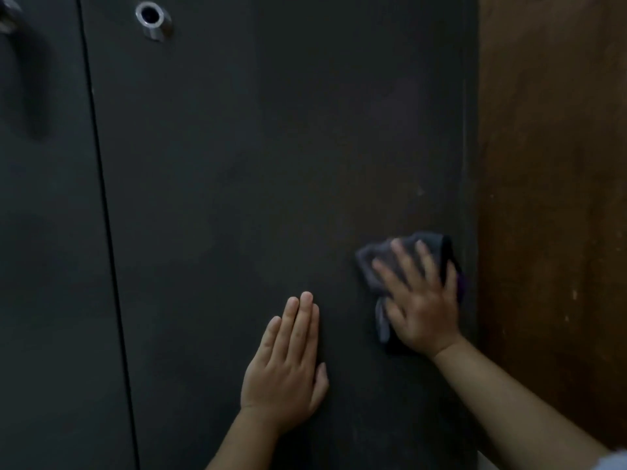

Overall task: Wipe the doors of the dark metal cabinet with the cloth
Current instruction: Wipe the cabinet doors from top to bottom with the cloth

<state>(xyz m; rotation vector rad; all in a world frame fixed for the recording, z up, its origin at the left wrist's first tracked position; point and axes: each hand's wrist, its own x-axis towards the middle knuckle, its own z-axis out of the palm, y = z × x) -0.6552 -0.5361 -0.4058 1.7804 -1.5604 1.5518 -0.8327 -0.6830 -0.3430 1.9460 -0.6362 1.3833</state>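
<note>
cloth, a crumpled grey-purple rag, lies pressed flat against the right door of the cabinet, low on the panel and close to its right edge. right hand covers it, fingers spread and nearly straight, palm pushing the rag onto the metal; nothing is pinched, the hold is by pressure alone. motion blur on this hand and the rag suggests a stroke in progress, direction not determinable. left hand rests flat on the same door, fingers straight and together, holding nothing, placed lower and to the left of the rag and clear of it. the door's long axis runs vertically, so the unwiped bulk of the panel lies above and to the left of both hands; the right hand is the one on the rag and has little room left on its right side before the edge. a wooden surface stands just beside that edge. seam separates the right door from the left door, well apart from the rag. lock sits high on the right door and handle at the upper left corner; in my judgement both would obstruct long upward strokes, and the braced left hand blocks a low leftward sweep.
</note>
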